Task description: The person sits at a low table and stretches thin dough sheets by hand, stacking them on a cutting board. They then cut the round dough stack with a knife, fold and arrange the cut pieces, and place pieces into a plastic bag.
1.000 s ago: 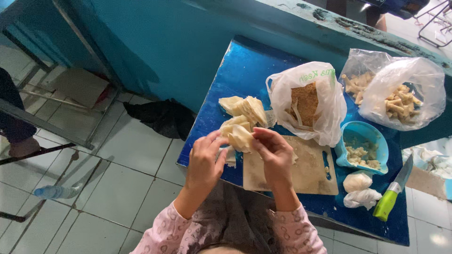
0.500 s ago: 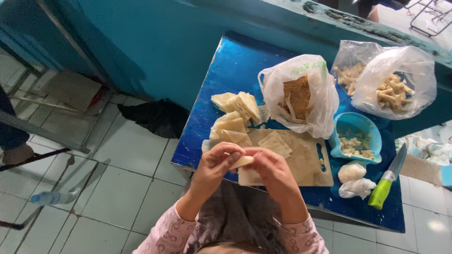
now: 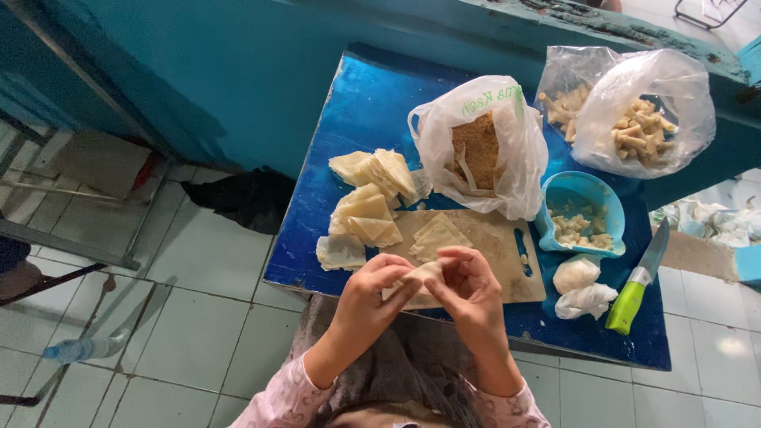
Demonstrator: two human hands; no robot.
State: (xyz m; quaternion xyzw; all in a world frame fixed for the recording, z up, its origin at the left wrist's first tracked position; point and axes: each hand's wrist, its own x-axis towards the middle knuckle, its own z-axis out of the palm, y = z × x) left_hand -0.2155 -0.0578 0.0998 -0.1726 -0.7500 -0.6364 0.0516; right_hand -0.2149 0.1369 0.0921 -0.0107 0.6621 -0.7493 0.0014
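Currently both hands pinch one pale wrapper (image 3: 418, 277) just above the near edge of the board (image 3: 491, 261); left hand (image 3: 372, 297) grips its left side with fingertips closed on it, right hand (image 3: 468, 289) clamps the right side the same way; the fold looks part-made, not sealed, as far as I can judge. Done so far, judging by the lay: a pile of folded pieces (image 3: 372, 194) sits left of the board, one more pair on the board (image 3: 438, 235). Left to do: filling remains in the blue bowl (image 3: 583, 214), flat wrapper (image 3: 341, 252) lies at the table's left edge. White bag (image 3: 479, 143) holds something brown; clear bags (image 3: 634, 111) hold pale sticks; knife (image 3: 638, 281) with green handle lies right, beside two small white bundles (image 3: 583, 287). Surface is a glossy blue table (image 3: 365, 103); teal wall behind; pale tiled floor (image 3: 198, 317), dark cloth (image 3: 238, 198) and a plastic bottle (image 3: 83, 349) on it.
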